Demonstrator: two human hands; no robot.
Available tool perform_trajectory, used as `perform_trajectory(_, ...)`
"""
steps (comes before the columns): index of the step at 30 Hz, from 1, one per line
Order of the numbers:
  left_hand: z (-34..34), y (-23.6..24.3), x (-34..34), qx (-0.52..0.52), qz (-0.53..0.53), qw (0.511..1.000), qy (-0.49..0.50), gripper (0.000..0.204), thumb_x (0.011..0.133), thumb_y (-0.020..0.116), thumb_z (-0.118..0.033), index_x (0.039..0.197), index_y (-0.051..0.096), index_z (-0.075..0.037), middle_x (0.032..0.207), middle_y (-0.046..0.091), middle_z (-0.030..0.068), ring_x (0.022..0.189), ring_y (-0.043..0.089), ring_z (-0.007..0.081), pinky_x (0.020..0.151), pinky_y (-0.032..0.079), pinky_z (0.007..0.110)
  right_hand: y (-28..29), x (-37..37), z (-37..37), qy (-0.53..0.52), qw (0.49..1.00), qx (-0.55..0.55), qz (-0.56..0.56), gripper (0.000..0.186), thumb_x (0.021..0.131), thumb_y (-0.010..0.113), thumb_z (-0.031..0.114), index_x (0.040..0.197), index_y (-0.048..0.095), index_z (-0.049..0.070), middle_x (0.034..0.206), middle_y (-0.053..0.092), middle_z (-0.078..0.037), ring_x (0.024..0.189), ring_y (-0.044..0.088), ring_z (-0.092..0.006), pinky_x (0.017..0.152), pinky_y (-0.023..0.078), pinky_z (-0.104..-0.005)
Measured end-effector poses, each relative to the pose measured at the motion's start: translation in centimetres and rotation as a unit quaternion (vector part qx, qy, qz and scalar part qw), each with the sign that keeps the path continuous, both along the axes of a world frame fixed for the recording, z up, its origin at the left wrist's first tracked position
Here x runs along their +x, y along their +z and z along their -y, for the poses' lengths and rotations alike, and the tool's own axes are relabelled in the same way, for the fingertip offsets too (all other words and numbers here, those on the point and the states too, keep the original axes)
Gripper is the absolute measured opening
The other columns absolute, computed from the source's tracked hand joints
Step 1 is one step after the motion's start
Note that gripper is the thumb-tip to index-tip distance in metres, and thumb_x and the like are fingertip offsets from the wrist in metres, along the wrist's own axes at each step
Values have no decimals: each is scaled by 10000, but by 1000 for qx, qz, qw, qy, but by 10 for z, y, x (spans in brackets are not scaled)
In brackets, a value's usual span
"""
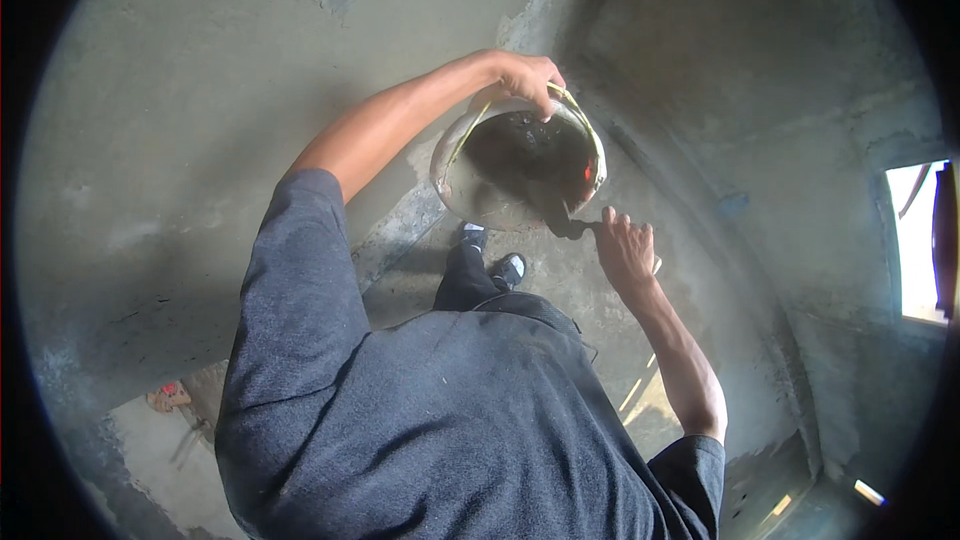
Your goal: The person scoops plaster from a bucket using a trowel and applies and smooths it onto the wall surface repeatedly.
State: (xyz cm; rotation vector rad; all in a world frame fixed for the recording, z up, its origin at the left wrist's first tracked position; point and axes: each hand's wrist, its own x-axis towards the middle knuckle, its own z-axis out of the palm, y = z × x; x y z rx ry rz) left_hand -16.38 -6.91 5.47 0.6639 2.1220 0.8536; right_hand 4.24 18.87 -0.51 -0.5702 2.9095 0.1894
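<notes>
A round whitish bucket [464, 202] hangs in front of me, its mouth tipped toward me. Wet grey mortar [520, 140] lies inside it. My left hand [530, 80] is closed at the bucket's far rim, on the yellowish cord handle [588, 126]. My right hand [628, 248] grips a trowel [572, 227] at the bucket's near right edge. The trowel's blade reaches into the bucket and partly blends with the dark mortar. Most of the trowel's handle is hidden in my right fist.
A grey plastered wall [180, 120] spreads along the left, and another curved wall [800, 100] stands on the right with a bright window opening [918, 240]. My shoes [508, 270] rest on a grey floor below the bucket. A reddish object [170, 396] shows at lower left.
</notes>
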Motion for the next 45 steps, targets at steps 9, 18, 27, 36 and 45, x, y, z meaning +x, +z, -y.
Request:
perform_trajectory(9,-3,-14,-8,22,38,999,-2,222,637,708,-104,827,619,-34,774,591,35,744,529,133,659,422,307,-14,-27,20,15,997,65,27,244,873,538,213,1071,533,69,910,607,-116,793,628,-235,728,427,-403)
perform_trajectory(18,1,-17,-11,40,-2,999,-23,257,617,711,-165,819,616,-37,743,592,49,717,536,149,628,428,319,-28,-36,75,70,974,209,-42,87,804,553,119,878,598,104,797,633,-25,749,622,-149,694,422,-338)
perform_trajectory(27,-6,-21,-8,34,-8,999,-31,296,589,721,-161,846,639,-38,760,616,61,732,557,157,649,439,316,-33,-31,83,65,995,56,59,116,772,564,132,824,649,74,747,670,-83,760,658,-208,749,450,-414)
perform_trajectory(36,-6,-35,-8,20,11,1000,-1,256,597,711,-148,813,626,-42,755,614,61,736,559,158,643,442,323,-30,-16,86,-31,969,-143,198,232,818,581,216,990,638,70,868,649,-158,794,641,-330,738,505,-441)
perform_trajectory(45,20,-33,21,61,-8,996,70,242,643,728,-141,822,609,-29,727,591,21,702,515,98,627,432,279,-5,29,57,-190,786,-456,372,464,865,563,468,837,557,5,624,515,-81,582,506,-178,564,414,-343)
